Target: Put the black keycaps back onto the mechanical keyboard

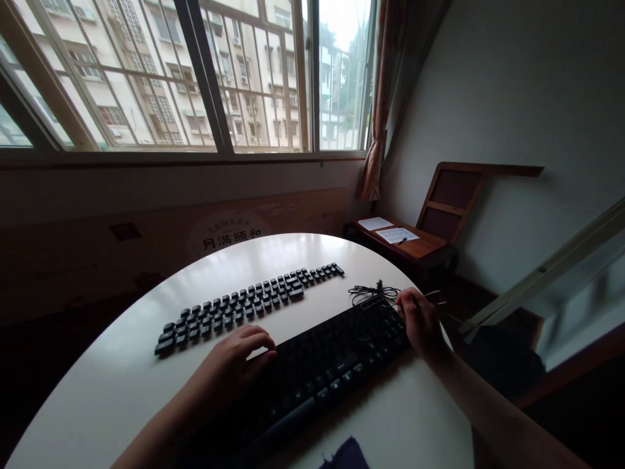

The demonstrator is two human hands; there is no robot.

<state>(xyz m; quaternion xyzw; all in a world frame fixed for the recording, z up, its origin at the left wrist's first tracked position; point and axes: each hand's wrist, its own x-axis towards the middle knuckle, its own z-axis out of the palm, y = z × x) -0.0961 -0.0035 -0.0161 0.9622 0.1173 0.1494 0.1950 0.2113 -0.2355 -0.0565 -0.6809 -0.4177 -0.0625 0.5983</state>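
Note:
A black keyboard point(336, 365) lies slanted on the white round table, with many of its keycaps off in the upper part and some keycaps still along the near edge. My left hand point(244, 355) is curled at its left end, thumb and fingers closed on the edge. Above the keyboard's right end, my right hand point(420, 322) is closed around a thin wire keycap puller point(434, 295), whose wire ends stick out to the right. Loose black keycaps point(239, 306) stand in slanted rows behind the keyboard. A coiled black cable point(374, 291) lies by its far right corner.
The white table point(122, 391) has a curved edge. A dark purple cloth point(347, 454) lies at the near side. Beyond the table, a wooden chair point(430, 241) bears paper sheets point(398, 234) and a pen. A barred window point(254, 85) fills the back.

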